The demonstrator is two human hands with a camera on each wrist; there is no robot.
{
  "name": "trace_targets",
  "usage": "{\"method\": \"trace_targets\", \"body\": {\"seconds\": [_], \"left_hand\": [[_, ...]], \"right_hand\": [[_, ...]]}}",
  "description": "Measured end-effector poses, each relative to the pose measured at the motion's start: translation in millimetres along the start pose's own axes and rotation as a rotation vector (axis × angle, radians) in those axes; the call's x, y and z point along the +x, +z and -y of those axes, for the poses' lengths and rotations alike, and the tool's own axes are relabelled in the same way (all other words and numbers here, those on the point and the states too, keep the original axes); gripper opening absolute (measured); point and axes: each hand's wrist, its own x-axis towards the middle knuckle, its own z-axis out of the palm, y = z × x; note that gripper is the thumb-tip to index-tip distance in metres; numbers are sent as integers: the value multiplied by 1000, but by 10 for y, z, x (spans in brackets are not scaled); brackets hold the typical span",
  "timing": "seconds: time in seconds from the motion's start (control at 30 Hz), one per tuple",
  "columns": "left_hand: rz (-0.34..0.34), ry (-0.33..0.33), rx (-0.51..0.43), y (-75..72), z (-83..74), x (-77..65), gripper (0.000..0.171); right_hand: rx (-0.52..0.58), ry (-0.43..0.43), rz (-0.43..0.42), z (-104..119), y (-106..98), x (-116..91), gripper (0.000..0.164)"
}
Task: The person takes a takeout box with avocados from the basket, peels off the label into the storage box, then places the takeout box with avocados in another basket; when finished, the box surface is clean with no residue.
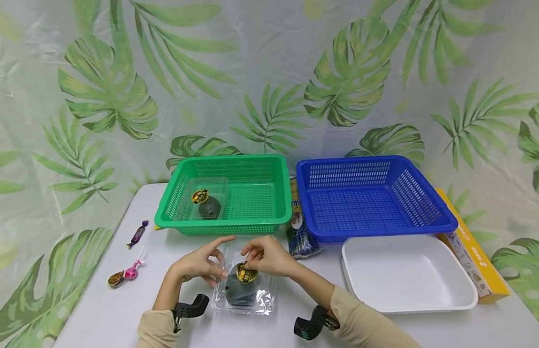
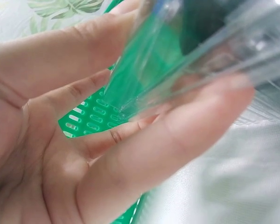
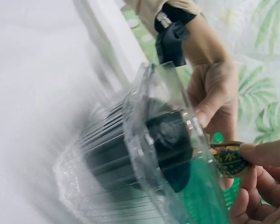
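A clear plastic box (image 1: 265,297) with a dark, rounded, fruit-like item (image 1: 241,293) inside stands on the white table before me. My left hand (image 1: 202,265) holds its left side, thumb and index finger on either side of the plastic in the left wrist view. Between thumb and fingertips, my right hand (image 1: 269,256) pinches a round black-and-yellow sticker (image 3: 229,161) at the box's lid. In the right wrist view the box (image 3: 144,121) looks tilted, and the left hand (image 3: 217,93) grips its far side.
Behind the hands stands a green basket (image 1: 276,205) with a similar stickered box (image 1: 220,191) inside. Right of it are a snack packet (image 1: 299,237), a blue basket (image 1: 310,212), a white tray (image 1: 408,273) and a yellow box (image 1: 474,241). Several candies, including a purple-wrapped one (image 1: 137,235), lie left.
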Motion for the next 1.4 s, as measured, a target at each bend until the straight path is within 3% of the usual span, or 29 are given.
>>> {"method": "trace_targets", "body": {"seconds": [0.17, 0.63, 0.9, 1.1, 1.4], "left_hand": [[-4, 2, 3, 3, -2, 1, 91], [-13, -14, 6, 4, -3, 3, 91], [-8, -5, 1, 3, -6, -3, 91], [5, 0, 0, -7, 10, -5, 92], [10, -1, -6, -1, 14, 2, 92]], "right_hand": [[167, -8, 50, 0, -38, -22, 19], [297, 37, 87, -44, -82, -43, 19], [507, 117, 61, -14, -213, -128, 31], [377, 50, 77, -54, -492, -353, 27], [104, -2, 64, -234, -1222, -954, 17]]}}
